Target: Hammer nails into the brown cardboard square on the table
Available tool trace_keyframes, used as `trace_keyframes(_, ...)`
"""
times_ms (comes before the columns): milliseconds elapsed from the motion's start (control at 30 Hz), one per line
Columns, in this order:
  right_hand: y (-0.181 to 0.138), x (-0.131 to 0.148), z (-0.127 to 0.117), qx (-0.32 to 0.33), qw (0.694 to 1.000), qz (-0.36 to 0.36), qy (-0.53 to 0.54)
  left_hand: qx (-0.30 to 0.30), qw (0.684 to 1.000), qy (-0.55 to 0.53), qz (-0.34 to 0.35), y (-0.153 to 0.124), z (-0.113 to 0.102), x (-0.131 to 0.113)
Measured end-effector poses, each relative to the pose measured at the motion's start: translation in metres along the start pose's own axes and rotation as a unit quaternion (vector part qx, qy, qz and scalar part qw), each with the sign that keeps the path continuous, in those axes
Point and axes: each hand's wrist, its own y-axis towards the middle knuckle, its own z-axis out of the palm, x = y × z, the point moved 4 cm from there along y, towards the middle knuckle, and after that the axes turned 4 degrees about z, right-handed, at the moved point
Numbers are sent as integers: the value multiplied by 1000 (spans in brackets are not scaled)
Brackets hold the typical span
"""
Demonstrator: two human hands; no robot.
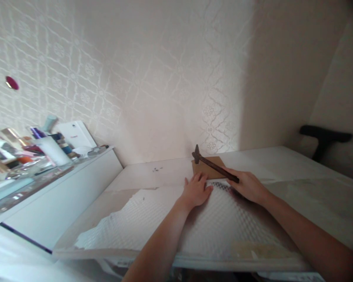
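A hammer [214, 166] with a dark handle is gripped near its handle end by my right hand [247, 185]. Its head is raised a little above a brown flat board [206, 169], near the wall. My left hand [196, 190] rests with fingers spread on the board's near edge. White textured sheeting [153, 219], like bubble wrap, lies under my forearms. To the left, several small dark bits [157, 169], perhaps nails, are scattered on the white table [135, 174]. Whether a nail stands under the hammer head cannot be made out.
On the left, a white dresser [55, 196] carries many bottles and jars, among them a white container [53, 150], and a white box [76, 135]. A patterned wall [164, 98] rises behind the table. At the right stands a black T-shaped support [325, 137].
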Motion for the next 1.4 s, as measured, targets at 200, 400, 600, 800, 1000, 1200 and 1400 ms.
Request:
trace_keyframes(200,-1,2,-2,-20,1000,-7,12,-7,1000,-2,1,-1,0,0)
trace_keyframes(400,0,1,0,-14,1000,-17,4,6,1000,5,-1,-1,-2,-1)
trace_keyframes(600,0,-3,2,-2,1000,-11,-6,4,1000,0,0,0,-1,-1)
trace_keyframes(800,0,-4,1,-19,999,-21,-25,-5,1000,1,2,-1,-1,0)
trace_keyframes(1000,-2,1,-1,-6,999,-19,-45,2,1000,0,1,-1,-1,0)
trace_keyframes(1200,-2,2,-3,-20,998,-22,-54,7,1000,14,-6,0,-1,-1)
trace_keyframes(1400,-2,2,-3,-13,996,-15,-85,5,1000,2,-1,-1,-2,-1)
